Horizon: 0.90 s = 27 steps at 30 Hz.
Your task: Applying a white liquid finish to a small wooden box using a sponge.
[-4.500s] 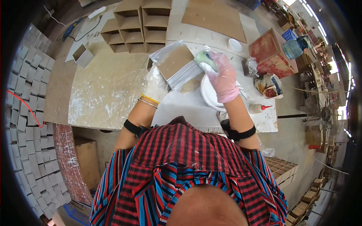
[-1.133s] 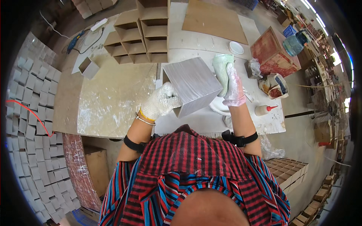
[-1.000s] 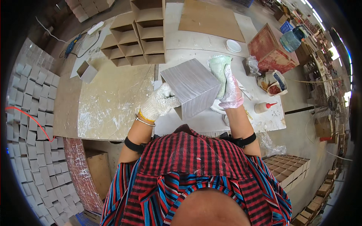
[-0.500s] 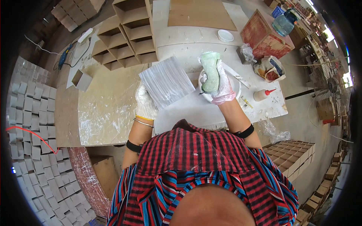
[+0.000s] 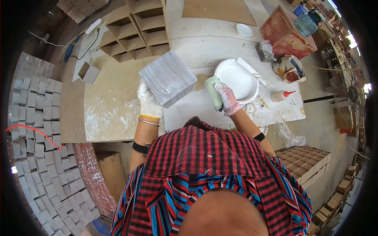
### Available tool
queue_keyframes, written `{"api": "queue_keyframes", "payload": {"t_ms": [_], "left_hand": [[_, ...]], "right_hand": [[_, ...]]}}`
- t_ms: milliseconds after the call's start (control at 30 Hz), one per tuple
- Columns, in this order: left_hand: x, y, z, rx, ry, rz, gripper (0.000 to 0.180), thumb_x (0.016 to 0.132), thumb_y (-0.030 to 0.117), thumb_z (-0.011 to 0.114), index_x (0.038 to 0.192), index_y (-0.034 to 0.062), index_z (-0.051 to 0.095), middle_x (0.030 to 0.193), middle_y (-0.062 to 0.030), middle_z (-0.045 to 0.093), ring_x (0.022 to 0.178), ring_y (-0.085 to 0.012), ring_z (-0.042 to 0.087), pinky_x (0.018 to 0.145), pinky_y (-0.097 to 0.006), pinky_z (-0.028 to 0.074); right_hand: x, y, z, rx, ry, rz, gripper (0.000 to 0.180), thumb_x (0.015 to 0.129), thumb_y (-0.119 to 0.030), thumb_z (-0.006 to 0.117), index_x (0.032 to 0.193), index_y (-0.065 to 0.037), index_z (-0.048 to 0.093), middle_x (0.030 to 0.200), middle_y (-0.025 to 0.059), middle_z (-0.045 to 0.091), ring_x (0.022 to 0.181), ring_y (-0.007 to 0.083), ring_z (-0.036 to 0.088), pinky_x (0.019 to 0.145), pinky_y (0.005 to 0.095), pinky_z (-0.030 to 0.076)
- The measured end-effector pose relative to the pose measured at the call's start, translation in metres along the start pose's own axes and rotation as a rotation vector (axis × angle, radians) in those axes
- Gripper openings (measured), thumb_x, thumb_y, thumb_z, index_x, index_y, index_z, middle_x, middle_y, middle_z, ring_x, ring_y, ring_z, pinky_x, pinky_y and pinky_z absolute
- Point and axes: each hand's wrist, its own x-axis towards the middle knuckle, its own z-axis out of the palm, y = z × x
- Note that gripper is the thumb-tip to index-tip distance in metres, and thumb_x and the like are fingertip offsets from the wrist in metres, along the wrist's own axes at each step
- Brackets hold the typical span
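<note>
My left hand (image 5: 149, 101), in a white knitted glove, grips a square box (image 5: 167, 76) from its left side. The box's upper face is streaked grey and white, and it is tilted so that one side wall shows. In a thin see-through glove smeared white, my right hand (image 5: 229, 99) is closed round a pale green sponge-like pad (image 5: 213, 91). That pad is between the box and a round white basin (image 5: 258, 86), apart from the box. White matter coats the inside of the basin. A flat white strip (image 5: 248, 67) lies across its far right rim.
Cardboard compartment racks (image 5: 136, 35) stand at the far left of the table. To the right are a squeeze bottle with a red tip (image 5: 279, 96), a bag (image 5: 289, 69) and a red-stained wooden box (image 5: 287, 33). Many small grey boxes (image 5: 37, 114) are stacked at the left.
My right hand has brought the green pad down and left, away from over the basin, uncovering it. My left hand has tilted the box, so its side wall now shows.
</note>
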Motion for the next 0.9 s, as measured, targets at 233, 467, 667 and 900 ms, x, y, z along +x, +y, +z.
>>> {"api": "queue_keyframes", "payload": {"t_ms": [233,467,667,900], "left_hand": [[-0.002,0.001,-0.001,-0.006,0.013,-0.016,0.047,0.09,0.037,0.037,0.12,0.0019,0.046,0.122,-0.0159,0.048,0.11,-0.0324,0.047,0.095,-0.043,0.037],[-0.006,0.002,0.005,0.005,0.054,-0.057,0.046,0.091,0.036,0.035,0.122,0.0022,0.044,0.123,-0.0156,0.047,0.11,-0.0319,0.046,0.095,-0.043,0.038],[0.003,-0.006,-0.005,0.013,0.038,-0.09,0.045,0.09,0.036,0.04,0.119,0.0021,0.047,0.12,-0.0149,0.049,0.109,-0.0307,0.048,0.093,-0.042,0.04],[-0.001,-0.014,-0.001,0.076,0.046,-0.086,0.043,0.089,0.035,0.045,0.116,0.0011,0.049,0.116,-0.0136,0.053,0.104,-0.0295,0.052,0.09,-0.041,0.043]], "right_hand": [[-0.005,-0.003,0.004,0.019,0.047,-0.074,0.047,0.083,-0.027,0.058,0.119,0.001,0.045,0.099,0.0092,0.058,0.08,0.0141,0.055,0.067,0.0275,0.046],[-0.009,-0.022,0.004,0.71,-0.21,0.054,0.043,0.085,-0.029,0.056,0.118,-0.005,0.044,0.102,0.0116,0.055,0.081,0.022,0.058,0.062,0.0333,0.049],[-0.021,-0.04,0.008,0.801,-0.338,-0.008,0.045,0.085,-0.033,0.053,0.12,-0.007,0.042,0.109,0.0123,0.053,0.081,0.0245,0.058,0.062,0.0352,0.049],[-0.016,-0.018,-0.009,0.706,-0.403,0.031,0.045,0.086,-0.034,0.051,0.121,-0.007,0.043,0.111,0.0112,0.054,0.081,0.0224,0.057,0.059,0.0331,0.049]]}}
